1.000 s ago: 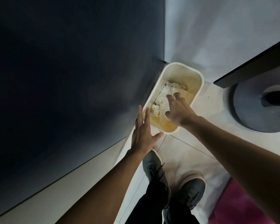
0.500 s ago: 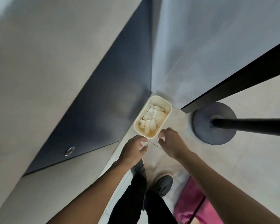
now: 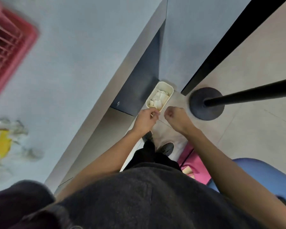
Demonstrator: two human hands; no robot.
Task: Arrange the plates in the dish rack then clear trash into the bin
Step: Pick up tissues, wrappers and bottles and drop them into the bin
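One cream rounded-rectangular plastic bin (image 3: pixel 165 87), on the tiled floor in the corner between the dark cabinet panel (image 3: pixel 139 90) and the grey wall. Mouth faces up, long axis runs near-left to far-right. One heap of white crumpled paper trash (image 3: pixel 158 98) lies inside; I can't count the pieces.

Two hands, both just near of the bin's near end and above it. My left hand (image 3: pixel 145 120) has its fingers curled, thumb against the fingertips; a pale sliver shows there, can't tell if I'm holding something. My right hand (image 3: pixel 177 118) is curled into a fist, nothing seen in it.

On the grey countertop (image 3: pixel 73 63), left: one red slatted plastic dish rack (image 3: pixel 12 47), far and blurred; one yellow packet with crumpled clear wrap (image 3: pixel 0 142), nearer. Right of the bin: one black round-based pole stand (image 3: pixel 206 103), close beside it. Two dark shoes (image 3: pixel 167 147) on the floor near of the bin. One blue seat (image 3: pixel 262 176), near right.
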